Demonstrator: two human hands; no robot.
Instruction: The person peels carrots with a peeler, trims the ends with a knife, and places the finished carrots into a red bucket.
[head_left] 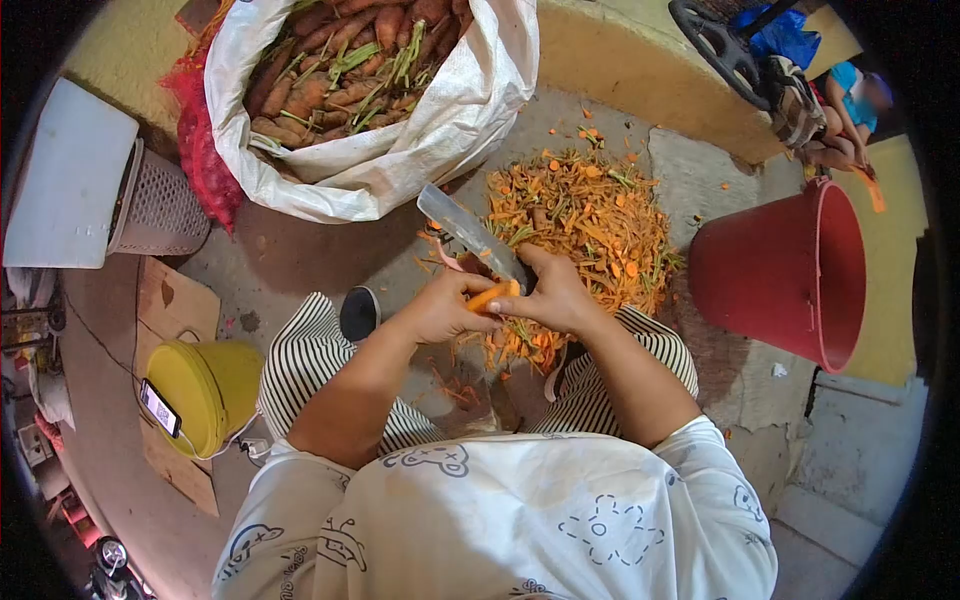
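My left hand (440, 306) is closed round a peeled orange carrot (494, 295), whose end points toward my other hand. My right hand (558, 294) grips a knife with a broad, pale blade (468, 232) pointing up and to the left; its handle is hidden in the hand. The fingers of both hands meet around the carrot. Just beyond my left hand is a pinkish strip (446, 257) that I cannot identify. Below and beyond the hands, a heap of carrot peelings and cut ends (590, 215) covers the floor.
Ahead stands a white sack (450, 160) of unpeeled carrots (340, 65), beside a red mesh bag (205, 130). A red bucket (755, 270) is tipped on the right. On the left are a yellow bucket (235, 385) bearing a phone (160, 408) and a perforated basket (165, 210). Another person (850, 110) sits far right.
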